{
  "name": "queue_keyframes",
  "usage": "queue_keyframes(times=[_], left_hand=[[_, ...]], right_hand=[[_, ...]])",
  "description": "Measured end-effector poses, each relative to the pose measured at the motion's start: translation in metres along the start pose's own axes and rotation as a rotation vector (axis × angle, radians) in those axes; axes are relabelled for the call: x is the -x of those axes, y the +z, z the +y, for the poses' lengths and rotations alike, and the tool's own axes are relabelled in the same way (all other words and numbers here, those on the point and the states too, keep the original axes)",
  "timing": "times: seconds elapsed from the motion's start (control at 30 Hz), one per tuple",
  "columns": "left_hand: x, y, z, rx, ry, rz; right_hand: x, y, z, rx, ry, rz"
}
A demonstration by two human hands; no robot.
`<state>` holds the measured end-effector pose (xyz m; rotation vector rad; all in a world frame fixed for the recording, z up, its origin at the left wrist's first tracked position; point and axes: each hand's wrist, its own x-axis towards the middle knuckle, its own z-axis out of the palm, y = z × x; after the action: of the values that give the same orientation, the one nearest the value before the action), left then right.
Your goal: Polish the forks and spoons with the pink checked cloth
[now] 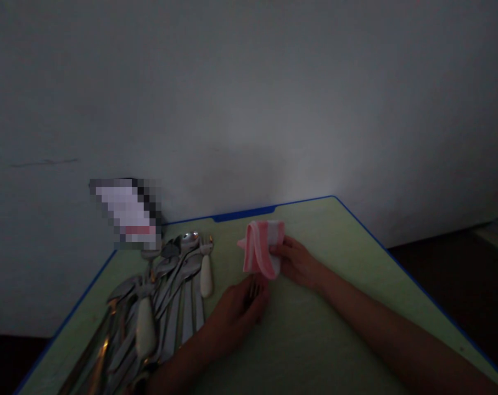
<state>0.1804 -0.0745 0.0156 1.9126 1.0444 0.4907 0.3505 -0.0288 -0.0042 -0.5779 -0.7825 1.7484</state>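
Note:
My right hand (298,262) grips a folded pink and white striped cloth (262,248), held up just above the green table (339,307). My left hand (239,310) is closed around a fork (255,287), whose tines stick out right under the cloth. The fork's handle is hidden in my fist. The scene is dim.
A pile of several spoons, forks and knives (166,296), some with white handles, lies on the table's left side. A blurred-out box (127,211) stands at the back left corner. The blue-edged table meets a plain wall (249,109) behind.

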Motion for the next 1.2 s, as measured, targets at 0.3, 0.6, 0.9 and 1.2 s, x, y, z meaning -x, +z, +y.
queue_keyframes(times=[0.3,0.6,0.9,1.2], left_hand=[[-0.003,-0.003,-0.002,0.001,-0.052,-0.013],[-0.005,-0.002,-0.005,-0.069,-0.073,-0.024],[-0.005,-0.002,0.001,0.055,-0.108,-0.002],[-0.004,-0.003,-0.002,0.138,-0.156,-0.038]], right_hand=[[-0.003,-0.005,0.006,0.129,-0.042,-0.076],[-0.002,-0.013,0.011,0.413,-0.034,-0.103],[-0.003,-0.002,0.010,0.157,-0.057,0.069],[-0.013,-0.004,0.004,-0.011,-0.243,0.346]])
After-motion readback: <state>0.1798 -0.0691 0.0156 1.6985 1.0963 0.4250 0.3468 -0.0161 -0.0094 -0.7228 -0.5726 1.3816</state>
